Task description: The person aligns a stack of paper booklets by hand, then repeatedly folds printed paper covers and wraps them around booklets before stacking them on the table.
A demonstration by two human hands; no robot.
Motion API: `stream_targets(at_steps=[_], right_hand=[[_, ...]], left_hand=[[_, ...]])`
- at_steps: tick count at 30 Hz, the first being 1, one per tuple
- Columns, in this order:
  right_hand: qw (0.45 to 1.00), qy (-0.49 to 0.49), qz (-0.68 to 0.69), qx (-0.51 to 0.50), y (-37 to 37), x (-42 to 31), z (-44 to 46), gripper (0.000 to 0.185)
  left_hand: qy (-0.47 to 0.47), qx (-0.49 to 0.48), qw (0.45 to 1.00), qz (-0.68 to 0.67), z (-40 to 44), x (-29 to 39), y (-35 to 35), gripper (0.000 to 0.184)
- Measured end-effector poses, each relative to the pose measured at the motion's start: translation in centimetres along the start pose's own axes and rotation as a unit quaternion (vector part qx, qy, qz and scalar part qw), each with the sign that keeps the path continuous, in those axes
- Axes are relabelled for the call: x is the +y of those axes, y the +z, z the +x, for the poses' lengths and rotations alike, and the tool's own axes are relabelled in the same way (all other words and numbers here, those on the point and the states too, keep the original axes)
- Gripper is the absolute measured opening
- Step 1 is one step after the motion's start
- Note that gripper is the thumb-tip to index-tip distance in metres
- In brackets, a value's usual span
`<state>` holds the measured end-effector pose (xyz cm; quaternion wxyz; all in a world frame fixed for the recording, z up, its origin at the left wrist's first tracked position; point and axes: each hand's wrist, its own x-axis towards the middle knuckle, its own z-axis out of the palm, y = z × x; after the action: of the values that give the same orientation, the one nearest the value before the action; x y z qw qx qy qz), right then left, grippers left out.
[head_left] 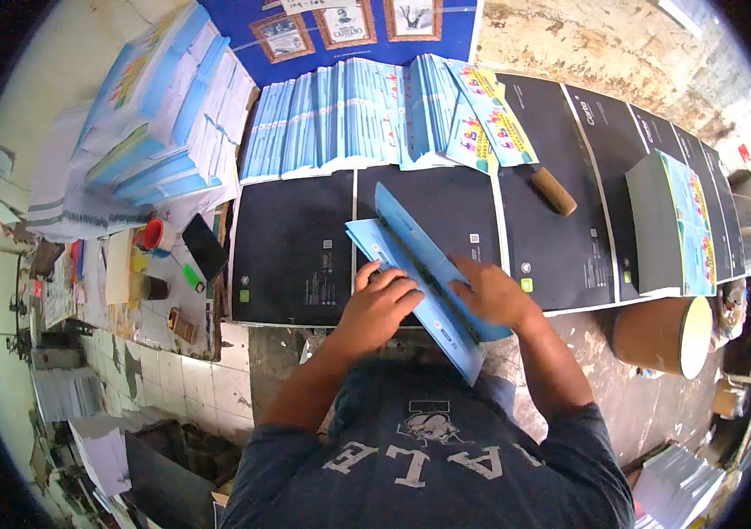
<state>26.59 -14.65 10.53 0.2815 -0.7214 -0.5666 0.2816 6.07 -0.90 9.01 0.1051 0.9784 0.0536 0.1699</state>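
Observation:
A blue booklet (420, 295) lies slantwise across the near edge of the black table, with a dark gap running lengthwise between its left part and its raised right part (402, 225). On the left part my left hand (382, 304) grips with curled fingers near the edge. My right hand (496, 295) holds the right part, its fingers pointing toward the gap. The lower end of the booklet reaches past the table edge, close to my shirt. Whether the two parts are one opened booklet or two separate ones, I cannot tell.
Rows of overlapping booklets (331, 123) line the back of the black table (292, 229). A brown cylinder (554, 191) lies right of them. Another booklet stack (671, 225) stands far right. Tall piles (159, 110), a phone (205, 247) and a red cup (155, 234) occupy the left.

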Motion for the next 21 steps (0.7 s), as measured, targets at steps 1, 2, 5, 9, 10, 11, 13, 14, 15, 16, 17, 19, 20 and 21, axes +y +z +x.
stream_targets(at_steps=[1,2,5,9,10,11,13,14,15,16,17,19,20,21], right_hand=[[0.999,-0.038,0.010,0.026,0.3,-0.3,0.1,0.041],[0.997,-0.072,0.023,0.006,0.4,-0.6,0.0,0.039],[0.995,-0.039,0.039,-0.080,0.3,-1.5,0.4,0.039],[0.984,0.063,0.122,-0.115,-1.1,-1.7,0.9,0.038],[0.982,0.061,0.142,-0.113,-1.1,-1.3,0.7,0.043],[0.982,0.061,0.139,-0.113,-1.2,-1.3,0.4,0.043],[0.985,0.064,0.097,-0.131,-1.2,-1.4,-0.1,0.048],[0.985,0.065,0.095,-0.132,-1.3,-1.7,-0.4,0.048],[0.985,0.073,0.085,-0.134,-1.5,-2.2,-0.5,0.049],[0.985,0.080,0.075,-0.136,-1.7,-2.5,-0.5,0.049],[0.985,0.080,0.074,-0.137,-1.4,-1.9,-0.4,0.049],[0.990,0.045,0.065,-0.120,-1.0,-0.5,0.2,0.046],[0.990,0.044,0.064,-0.120,-1.3,0.1,0.1,0.046],[0.987,0.060,0.076,-0.130,-2.2,-0.5,0.1,0.041]], left_hand=[[0.003,0.004,1.000,0.002,-0.1,0.3,-0.3,0.022],[0.001,0.005,1.000,0.003,0.0,0.4,-0.6,0.022],[-0.013,0.060,0.998,0.015,1.2,0.2,-1.7,0.022],[0.004,0.033,0.999,-0.003,1.6,-0.7,0.2,0.026],[0.001,0.040,0.999,0.005,1.6,-0.6,0.4,0.025],[0.001,0.042,0.999,0.004,1.6,-0.5,0.7,0.025],[-0.005,0.063,0.998,0.000,1.7,-0.3,0.9,0.026],[-0.006,0.064,0.998,-0.002,1.6,-0.2,1.0,0.026],[-0.008,0.065,0.998,-0.004,1.7,-0.1,0.9,0.027],[-0.009,0.064,0.998,-0.007,1.7,-0.1,0.9,0.028],[-0.010,0.065,0.998,-0.007,1.6,0.0,0.9,0.028],[-0.001,0.059,0.998,0.012,1.4,0.1,0.9,0.029],[-0.001,0.060,0.998,0.013,1.4,0.0,0.8,0.029],[-0.001,0.068,0.998,0.015,1.4,-0.1,0.8,0.026]])
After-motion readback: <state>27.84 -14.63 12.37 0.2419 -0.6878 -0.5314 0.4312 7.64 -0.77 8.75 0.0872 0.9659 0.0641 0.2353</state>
